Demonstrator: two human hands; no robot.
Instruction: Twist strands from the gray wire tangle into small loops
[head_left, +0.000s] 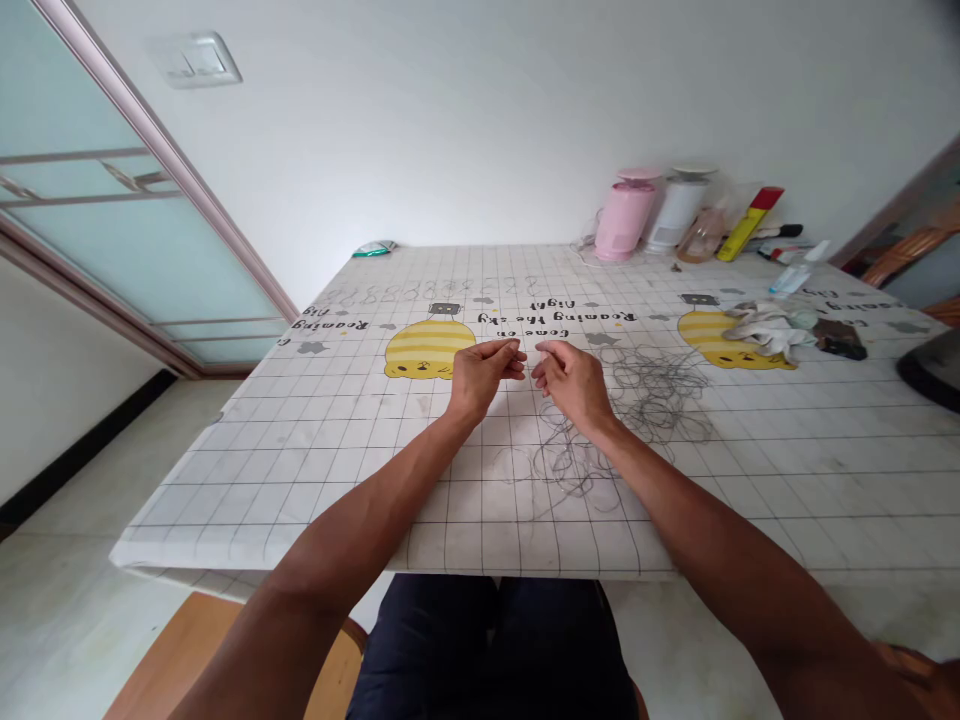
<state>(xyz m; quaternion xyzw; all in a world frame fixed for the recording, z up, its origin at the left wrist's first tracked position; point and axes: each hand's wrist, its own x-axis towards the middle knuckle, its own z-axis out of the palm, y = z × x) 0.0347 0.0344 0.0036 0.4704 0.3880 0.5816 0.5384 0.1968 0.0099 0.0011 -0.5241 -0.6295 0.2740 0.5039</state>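
My left fingers (pixel 516 350) and right fingers (pixel 543 350) are pinching closed, their tips nearly meeting in the air above the tabletop. I cannot tell whether a fine strand is running between them. My left hand (pixel 480 378) is hovering over a yellow striped cartoon cat print (pixel 429 350), while my right hand (pixel 574 383) is nearest to a loose tangle of thin dark strands (pixel 652 395), which is sprawling beneath and beyond that wrist. Farther out, a row of small pale loops (pixel 427 292) is lying along the far side of the grid-printed white tabletop (pixel 225 500). A crumpled white cloth (pixel 765 332) is sitting to my right, and a pink cylindrical container (pixel 624 220), a white cylindrical container (pixel 679 212) and a clear spray bottle (pixel 799 272) are crowding the far edge, well away from my hands.
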